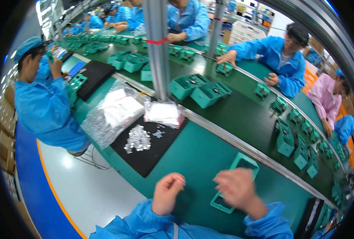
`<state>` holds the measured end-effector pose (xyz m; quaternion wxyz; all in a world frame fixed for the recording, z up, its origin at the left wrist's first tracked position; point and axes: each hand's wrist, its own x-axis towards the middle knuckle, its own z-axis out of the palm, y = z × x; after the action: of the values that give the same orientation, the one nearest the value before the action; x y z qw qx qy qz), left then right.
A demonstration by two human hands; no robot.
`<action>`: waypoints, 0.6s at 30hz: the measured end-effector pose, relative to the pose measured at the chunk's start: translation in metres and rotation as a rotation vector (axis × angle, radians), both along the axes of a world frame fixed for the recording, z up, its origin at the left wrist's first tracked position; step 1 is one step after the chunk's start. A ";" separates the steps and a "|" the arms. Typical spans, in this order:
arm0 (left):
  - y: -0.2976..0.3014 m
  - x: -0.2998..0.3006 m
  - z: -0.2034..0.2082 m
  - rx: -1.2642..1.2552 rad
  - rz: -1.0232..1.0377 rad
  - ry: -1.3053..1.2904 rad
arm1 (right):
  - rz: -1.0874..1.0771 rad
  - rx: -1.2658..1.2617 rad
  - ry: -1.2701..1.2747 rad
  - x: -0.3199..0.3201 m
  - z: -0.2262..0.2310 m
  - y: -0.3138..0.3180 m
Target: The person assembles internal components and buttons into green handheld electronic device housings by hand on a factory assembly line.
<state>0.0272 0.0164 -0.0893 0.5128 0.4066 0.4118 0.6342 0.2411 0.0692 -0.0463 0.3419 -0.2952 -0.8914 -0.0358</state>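
Observation:
My left hand [166, 196] is held above the green table, fingers curled and thumb against them. Whatever may be pinched there is too small to make out. Over a green plastic housing frame [221, 206] hovers my right hand [240, 190], its fingers smeared by motion. The frame lies flat, and the right hand hides its middle; whether they touch is unclear. Beyond my left hand, a pile of small silvery pieces [138, 139] rests on a black mat [146, 164]. A few smaller bits [158, 132] lie beside the pile.
Clear plastic bags with white contents [121, 106] lie on the mat's far side, near a metal post [157, 59]. A metal rail [240, 144] separates my table from a conveyor [240, 115] carrying green housings [209, 95]. Co-workers in blue [47, 107] sit left and across.

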 end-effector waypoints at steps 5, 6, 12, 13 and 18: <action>-0.014 0.058 -0.011 0.093 -0.134 -0.079 | 0.018 -0.320 0.539 -0.028 -0.036 -0.050; -0.014 0.061 -0.015 0.108 -0.119 -0.073 | -0.026 -0.334 0.650 -0.029 -0.042 -0.052; -0.018 0.075 -0.020 0.158 -0.138 -0.100 | -0.093 -0.300 0.694 -0.020 -0.045 -0.055; -0.019 0.076 -0.022 0.167 -0.143 -0.119 | -0.100 -0.301 0.688 -0.018 -0.046 -0.055; -0.019 0.065 -0.031 0.395 -0.219 0.293 | -0.116 -0.153 0.388 0.013 -0.034 -0.044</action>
<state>0.0921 -0.0024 -0.1204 0.4240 0.6283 0.3035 0.5774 0.2545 0.0250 -0.0803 0.4812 -0.3727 -0.7904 0.0700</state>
